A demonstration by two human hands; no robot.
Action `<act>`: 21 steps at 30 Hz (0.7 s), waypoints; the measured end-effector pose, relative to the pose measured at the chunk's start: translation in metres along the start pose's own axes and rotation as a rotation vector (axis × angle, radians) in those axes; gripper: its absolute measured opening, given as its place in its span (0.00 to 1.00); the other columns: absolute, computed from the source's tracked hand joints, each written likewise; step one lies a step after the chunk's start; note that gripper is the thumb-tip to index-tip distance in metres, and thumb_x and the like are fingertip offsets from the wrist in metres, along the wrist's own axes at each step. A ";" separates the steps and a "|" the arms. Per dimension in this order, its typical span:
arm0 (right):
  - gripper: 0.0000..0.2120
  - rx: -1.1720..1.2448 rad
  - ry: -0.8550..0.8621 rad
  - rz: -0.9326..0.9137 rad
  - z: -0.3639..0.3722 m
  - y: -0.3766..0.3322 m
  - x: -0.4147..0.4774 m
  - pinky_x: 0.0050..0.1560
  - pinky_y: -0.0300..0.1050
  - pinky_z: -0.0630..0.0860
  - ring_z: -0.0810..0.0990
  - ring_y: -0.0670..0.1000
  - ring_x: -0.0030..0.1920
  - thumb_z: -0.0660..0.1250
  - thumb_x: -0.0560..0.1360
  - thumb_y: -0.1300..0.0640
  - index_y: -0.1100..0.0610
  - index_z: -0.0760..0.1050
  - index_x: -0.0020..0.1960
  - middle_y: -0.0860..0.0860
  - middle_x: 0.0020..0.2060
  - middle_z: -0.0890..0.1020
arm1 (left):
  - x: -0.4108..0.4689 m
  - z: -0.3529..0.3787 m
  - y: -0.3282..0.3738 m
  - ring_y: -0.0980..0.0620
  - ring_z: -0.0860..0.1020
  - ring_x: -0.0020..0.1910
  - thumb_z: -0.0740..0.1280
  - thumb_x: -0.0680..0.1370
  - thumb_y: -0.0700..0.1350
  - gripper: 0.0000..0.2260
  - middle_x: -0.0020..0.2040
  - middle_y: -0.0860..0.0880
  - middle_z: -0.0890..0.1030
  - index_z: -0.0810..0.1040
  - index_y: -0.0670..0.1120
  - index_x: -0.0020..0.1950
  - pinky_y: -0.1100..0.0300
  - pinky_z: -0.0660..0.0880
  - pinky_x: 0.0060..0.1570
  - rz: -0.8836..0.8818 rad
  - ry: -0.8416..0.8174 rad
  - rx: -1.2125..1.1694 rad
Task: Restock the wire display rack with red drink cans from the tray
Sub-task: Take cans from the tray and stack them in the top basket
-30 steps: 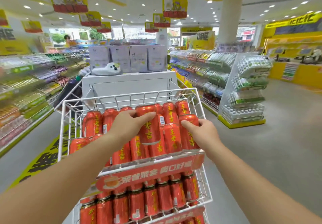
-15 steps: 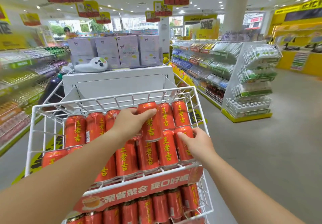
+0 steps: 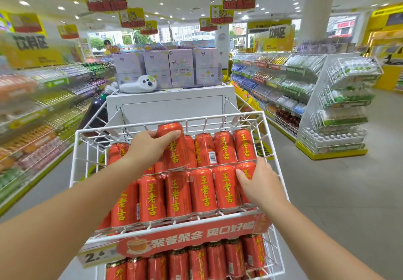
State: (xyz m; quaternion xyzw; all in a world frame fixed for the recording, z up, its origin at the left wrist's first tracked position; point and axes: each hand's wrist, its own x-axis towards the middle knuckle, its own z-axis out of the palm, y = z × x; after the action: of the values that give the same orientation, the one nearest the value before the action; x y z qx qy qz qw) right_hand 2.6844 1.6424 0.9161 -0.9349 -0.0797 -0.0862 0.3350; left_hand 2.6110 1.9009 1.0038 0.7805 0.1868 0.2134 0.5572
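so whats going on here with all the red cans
A person is stocking a white wire rack in a shop aisle with red drink cans. The left hand grips one can by its upper end, raised above the back row of the top shelf. The right hand rests on the rightmost can of the front row, steadying it. The top shelf looks nearly full, and the shelf below it also holds cans.

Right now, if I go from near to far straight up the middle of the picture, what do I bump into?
Red banner → front row of red cans → can held in the left hand → white cabinet → purple boxes.
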 end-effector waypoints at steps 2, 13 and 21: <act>0.23 -0.030 0.002 0.016 -0.001 -0.003 -0.001 0.54 0.54 0.75 0.78 0.62 0.58 0.64 0.78 0.41 0.57 0.68 0.62 0.56 0.57 0.77 | -0.001 -0.021 -0.001 0.54 0.80 0.32 0.78 0.69 0.58 0.17 0.33 0.53 0.84 0.87 0.45 0.46 0.47 0.83 0.48 0.003 0.058 0.005; 0.18 -0.029 -0.055 0.107 0.005 -0.002 0.001 0.46 0.56 0.78 0.82 0.65 0.47 0.67 0.76 0.43 0.58 0.71 0.51 0.63 0.45 0.83 | -0.001 -0.115 -0.019 0.51 0.85 0.37 0.77 0.64 0.63 0.28 0.43 0.48 0.86 0.81 0.45 0.54 0.49 0.83 0.36 0.012 0.224 0.126; 0.25 -0.141 0.106 -0.121 -0.004 -0.058 -0.028 0.54 0.58 0.77 0.78 0.63 0.58 0.66 0.76 0.43 0.60 0.70 0.64 0.61 0.57 0.80 | 0.000 -0.122 -0.044 0.50 0.80 0.34 0.73 0.74 0.59 0.18 0.38 0.48 0.83 0.79 0.46 0.52 0.59 0.74 0.33 -0.015 0.235 0.283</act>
State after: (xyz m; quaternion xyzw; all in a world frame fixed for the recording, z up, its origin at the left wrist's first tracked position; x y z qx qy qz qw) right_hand 2.6449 1.6812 0.9484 -0.9437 -0.1118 -0.1612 0.2663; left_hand 2.5429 2.0108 0.9976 0.8194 0.2847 0.2706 0.4175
